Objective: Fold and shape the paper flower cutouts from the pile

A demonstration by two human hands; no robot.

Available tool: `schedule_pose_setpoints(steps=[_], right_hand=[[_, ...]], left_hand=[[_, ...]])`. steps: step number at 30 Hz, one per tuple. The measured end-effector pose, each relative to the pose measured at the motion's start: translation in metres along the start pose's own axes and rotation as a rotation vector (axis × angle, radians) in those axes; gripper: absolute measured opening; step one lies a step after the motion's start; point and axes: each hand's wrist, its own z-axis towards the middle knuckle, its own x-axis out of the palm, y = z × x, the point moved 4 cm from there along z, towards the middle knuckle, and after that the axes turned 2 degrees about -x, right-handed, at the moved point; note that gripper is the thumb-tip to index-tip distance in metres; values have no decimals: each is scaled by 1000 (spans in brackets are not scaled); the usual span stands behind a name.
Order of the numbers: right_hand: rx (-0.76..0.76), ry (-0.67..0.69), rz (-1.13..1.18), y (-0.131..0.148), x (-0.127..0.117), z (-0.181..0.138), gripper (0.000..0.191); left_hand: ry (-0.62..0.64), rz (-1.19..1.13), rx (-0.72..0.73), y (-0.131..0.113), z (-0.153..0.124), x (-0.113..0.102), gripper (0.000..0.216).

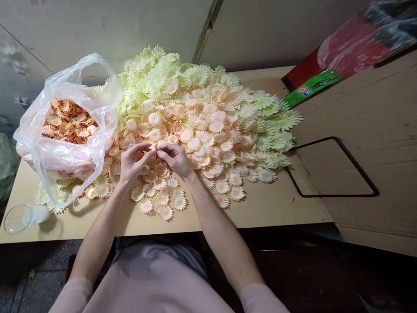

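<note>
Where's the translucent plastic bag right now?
In the head view, the plastic bag is at the left end of the table, beside the flower pile and left of the left hand; the glass is nearer the front edge.

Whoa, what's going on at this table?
A person's bare left hand and right hand pinch close together at a big heap of pale yellow-green and pink flower-shaped pieces; anything between them is too small to tell. The heap spreads across a light wood-coloured table. At left, a translucent white plastic bag holds red-edged yellow pieces, with a clear cup nearby.
</note>
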Motion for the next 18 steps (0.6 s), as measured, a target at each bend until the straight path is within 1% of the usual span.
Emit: schedule_pose_setpoints(steps=[4, 7, 12, 14, 16, 18], right_hand=[[5, 21, -16, -3, 1, 0, 24], [3, 8, -14, -3, 0, 1, 24], [15, -26, 7, -3, -3, 1, 25], [32, -70, 35, -5, -6, 1, 24], [44, -142, 68, -6, -10, 2, 23], [62, -212, 106, -8, -13, 3, 22]], left_hand=[[28, -98, -75, 5, 1, 1, 29], [30, -142, -110, 7, 3, 0, 27], [-37, -168, -101, 11, 6, -6, 20], [-89, -178, -100, 14, 8, -9, 20], [-137, -195, -101, 17, 8, -12, 20], [-159, -223, -106, 18, 9, -14, 20]])
